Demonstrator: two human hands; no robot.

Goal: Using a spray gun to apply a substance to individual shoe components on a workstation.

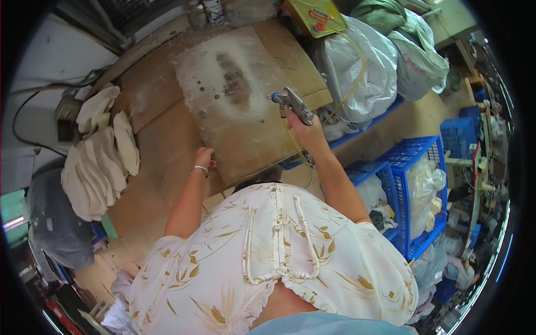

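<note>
Right hand [304, 129] clasping spray gun [295, 105]; left hand [204, 158] by cardboard [251, 146], grip unclear

The person wears a cream-white blouse [206, 273] printed with golden-brown leaves and thin stems, its ruffled neckline [267, 301] trimmed with long fabric ties [248, 245] beside a central placket [274, 209]. Loose sleeves [385, 251] leave the forearms uncovered. A slim silvery bangle [200, 168] circles the left wrist; pale-blue fabric [329, 325] shows lowest.
</note>
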